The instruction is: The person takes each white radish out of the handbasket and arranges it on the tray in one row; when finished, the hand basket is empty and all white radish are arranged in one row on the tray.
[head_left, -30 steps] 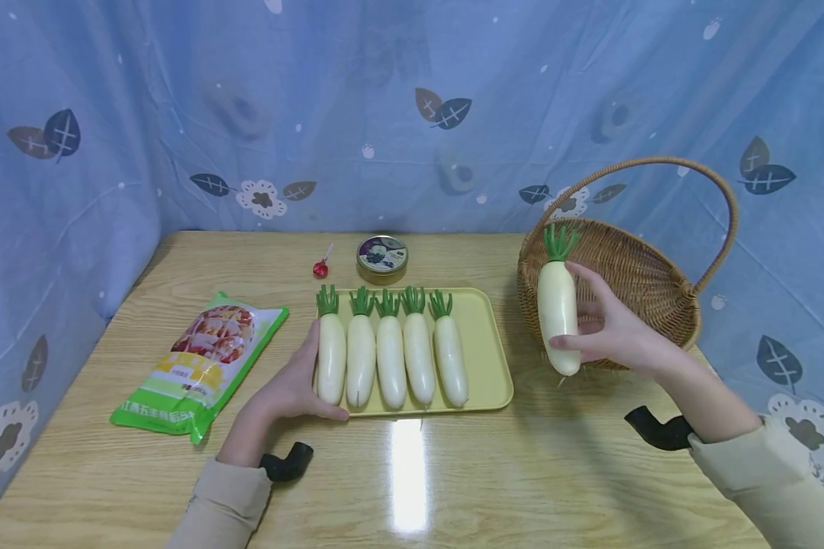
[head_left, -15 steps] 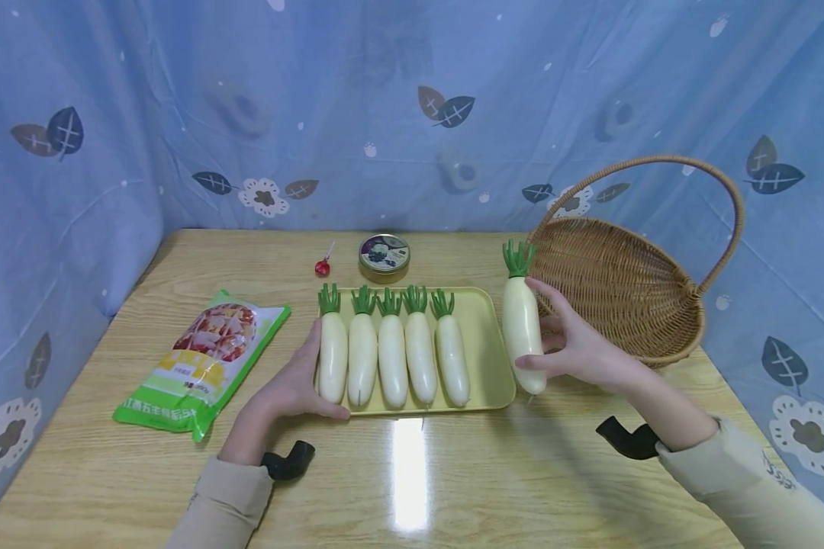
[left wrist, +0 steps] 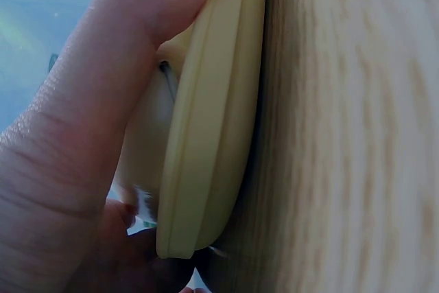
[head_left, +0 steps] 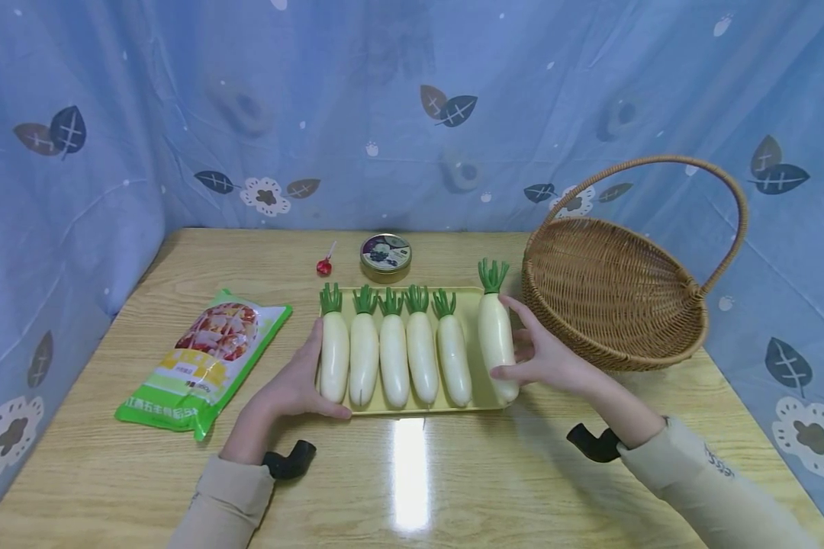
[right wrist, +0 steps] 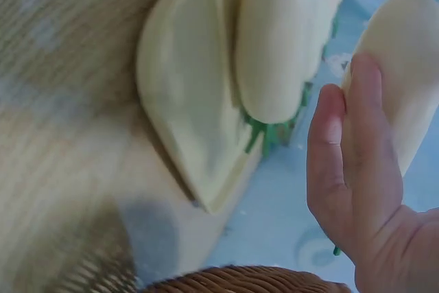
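Note:
My right hand point(head_left: 545, 358) holds a white radish point(head_left: 496, 335) with green leaf stubs between thumb and fingers, above the right end of a pale yellow tray point(head_left: 470, 297). In the right wrist view this radish point(right wrist: 405, 66) hangs apart from the tray point(right wrist: 185, 80), tail end up in that picture. Several more radishes point(head_left: 394, 358) lie side by side on the tray, leaves toward the back. My left hand point(head_left: 295, 385) grips the tray's front left corner. The left wrist view shows its thumb point(left wrist: 130, 32) over the tray's rim point(left wrist: 206, 121).
A wicker basket point(head_left: 618, 290) with a tall handle stands at the right, tipped toward me. A green food bag point(head_left: 206, 358) lies left of the tray. Behind the tray are a round tin point(head_left: 385, 255) and a red lollipop point(head_left: 324, 267). A blue curtain point(head_left: 357, 114) hangs at the back.
My right hand has carried the radish leftward from in front of the basket to over the tray's right end. The left hand has stayed at the tray corner.

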`<action>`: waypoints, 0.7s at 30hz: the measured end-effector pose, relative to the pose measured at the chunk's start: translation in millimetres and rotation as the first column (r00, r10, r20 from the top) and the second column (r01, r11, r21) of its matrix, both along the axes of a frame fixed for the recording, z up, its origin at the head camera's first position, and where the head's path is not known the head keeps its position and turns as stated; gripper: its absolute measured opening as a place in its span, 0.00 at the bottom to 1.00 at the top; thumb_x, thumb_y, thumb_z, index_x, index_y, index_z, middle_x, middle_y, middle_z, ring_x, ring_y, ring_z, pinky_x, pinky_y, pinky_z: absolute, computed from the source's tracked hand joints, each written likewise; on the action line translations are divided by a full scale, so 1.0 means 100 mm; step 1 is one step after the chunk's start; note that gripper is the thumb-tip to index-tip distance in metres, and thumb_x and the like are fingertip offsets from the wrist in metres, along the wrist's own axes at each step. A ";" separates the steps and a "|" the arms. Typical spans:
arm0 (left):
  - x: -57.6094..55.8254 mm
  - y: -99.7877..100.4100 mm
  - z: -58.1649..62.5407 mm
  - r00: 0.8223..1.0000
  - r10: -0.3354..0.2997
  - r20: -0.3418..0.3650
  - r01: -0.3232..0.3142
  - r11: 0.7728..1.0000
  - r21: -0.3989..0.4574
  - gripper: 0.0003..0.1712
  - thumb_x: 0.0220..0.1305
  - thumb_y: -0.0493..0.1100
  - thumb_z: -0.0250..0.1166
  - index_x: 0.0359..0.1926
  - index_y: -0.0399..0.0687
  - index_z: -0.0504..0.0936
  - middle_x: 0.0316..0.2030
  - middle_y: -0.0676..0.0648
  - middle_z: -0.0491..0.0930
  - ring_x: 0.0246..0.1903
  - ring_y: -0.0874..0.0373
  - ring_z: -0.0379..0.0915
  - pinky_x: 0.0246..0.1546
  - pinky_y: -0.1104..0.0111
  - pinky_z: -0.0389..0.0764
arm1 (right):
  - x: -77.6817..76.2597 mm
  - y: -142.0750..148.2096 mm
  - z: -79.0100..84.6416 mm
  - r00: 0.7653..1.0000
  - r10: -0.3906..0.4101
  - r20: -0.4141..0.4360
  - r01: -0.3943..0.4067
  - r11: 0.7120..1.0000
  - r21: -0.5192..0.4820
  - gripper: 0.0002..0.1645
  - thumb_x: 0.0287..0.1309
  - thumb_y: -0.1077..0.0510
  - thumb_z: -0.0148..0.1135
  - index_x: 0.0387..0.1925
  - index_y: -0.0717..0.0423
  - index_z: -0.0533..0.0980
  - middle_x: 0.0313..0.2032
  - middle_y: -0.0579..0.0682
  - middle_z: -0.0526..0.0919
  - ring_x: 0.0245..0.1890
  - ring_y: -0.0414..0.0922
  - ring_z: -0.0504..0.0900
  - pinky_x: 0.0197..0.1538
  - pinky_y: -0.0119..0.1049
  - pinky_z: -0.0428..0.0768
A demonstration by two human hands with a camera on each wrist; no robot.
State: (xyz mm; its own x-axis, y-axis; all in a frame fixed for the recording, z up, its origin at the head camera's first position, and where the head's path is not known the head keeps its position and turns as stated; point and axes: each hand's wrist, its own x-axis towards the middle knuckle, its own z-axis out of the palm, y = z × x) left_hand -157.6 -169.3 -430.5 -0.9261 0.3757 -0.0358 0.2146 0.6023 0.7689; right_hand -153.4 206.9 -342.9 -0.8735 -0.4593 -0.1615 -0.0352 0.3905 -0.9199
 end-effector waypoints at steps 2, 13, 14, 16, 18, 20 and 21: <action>0.00 0.00 0.00 1.000 0.001 -0.002 -0.001 1.000 0.002 0.88 0.20 0.60 0.80 0.68 0.41 0.23 0.70 0.38 0.28 0.68 0.44 0.28 0.64 0.49 0.42 | -0.02 -0.01 -0.07 1.000 0.000 0.000 0.000 1.000 0.008 0.62 0.46 0.63 0.68 0.71 0.41 0.36 0.49 0.73 0.69 0.36 0.55 0.79 0.30 0.46 0.80; 0.00 0.01 0.01 1.000 -0.002 0.005 0.002 1.000 0.001 0.88 0.20 0.60 0.80 0.68 0.41 0.23 0.70 0.39 0.27 0.68 0.44 0.28 0.64 0.49 0.41 | -0.14 -0.06 -0.39 1.000 0.006 0.007 -0.006 0.998 0.066 0.63 0.46 0.63 0.69 0.71 0.47 0.36 0.45 0.70 0.68 0.35 0.53 0.77 0.28 0.43 0.78; 0.00 0.01 0.01 1.000 -0.003 0.005 0.003 1.000 -0.001 0.88 0.20 0.60 0.80 0.68 0.41 0.23 0.70 0.39 0.27 0.68 0.44 0.28 0.64 0.49 0.41 | -0.15 -0.07 -0.41 1.000 0.007 0.007 -0.007 0.998 0.064 0.63 0.46 0.64 0.69 0.71 0.48 0.36 0.45 0.70 0.68 0.36 0.53 0.77 0.28 0.42 0.78; 0.00 0.01 0.00 1.000 -0.004 0.007 0.004 1.000 -0.001 0.88 0.20 0.60 0.80 0.68 0.41 0.23 0.69 0.38 0.27 0.68 0.43 0.28 0.64 0.48 0.41 | -0.16 -0.08 -0.44 1.000 0.008 0.003 -0.008 0.998 0.064 0.63 0.46 0.64 0.69 0.71 0.49 0.35 0.45 0.71 0.68 0.37 0.54 0.77 0.29 0.42 0.79; 0.00 0.00 0.00 1.000 -0.003 0.010 0.003 1.000 -0.001 0.88 0.20 0.60 0.80 0.68 0.42 0.22 0.69 0.38 0.27 0.68 0.42 0.28 0.64 0.47 0.41 | -0.18 -0.09 -0.47 1.000 0.006 0.002 -0.006 0.998 0.070 0.63 0.46 0.63 0.69 0.71 0.49 0.35 0.46 0.71 0.68 0.38 0.54 0.77 0.30 0.41 0.79; 0.00 0.00 -0.01 1.000 -0.003 0.009 0.003 1.000 -0.002 0.88 0.20 0.60 0.80 0.68 0.42 0.22 0.69 0.38 0.27 0.68 0.42 0.28 0.63 0.46 0.41 | -0.19 -0.10 -0.48 1.000 0.002 -0.005 -0.002 0.997 0.078 0.63 0.46 0.63 0.69 0.71 0.50 0.35 0.46 0.70 0.69 0.38 0.53 0.77 0.29 0.41 0.79; 0.00 0.00 -0.01 1.000 -0.004 0.007 0.004 1.000 -0.002 0.88 0.20 0.60 0.80 0.68 0.42 0.22 0.69 0.37 0.27 0.68 0.42 0.28 0.63 0.46 0.41 | -0.20 -0.10 -0.50 1.000 -0.004 -0.010 0.005 0.996 0.087 0.63 0.46 0.63 0.69 0.71 0.49 0.35 0.46 0.70 0.69 0.38 0.53 0.77 0.30 0.41 0.79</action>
State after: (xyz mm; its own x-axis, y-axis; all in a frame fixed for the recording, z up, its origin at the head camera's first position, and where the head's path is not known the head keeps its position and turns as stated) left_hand -158.0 -169.6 -431.5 -0.9244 0.3791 -0.0425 0.2118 0.6027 0.7693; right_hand -173.5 196.8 -392.4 -0.8775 -0.4397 -0.1916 -0.0424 0.4689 -0.8822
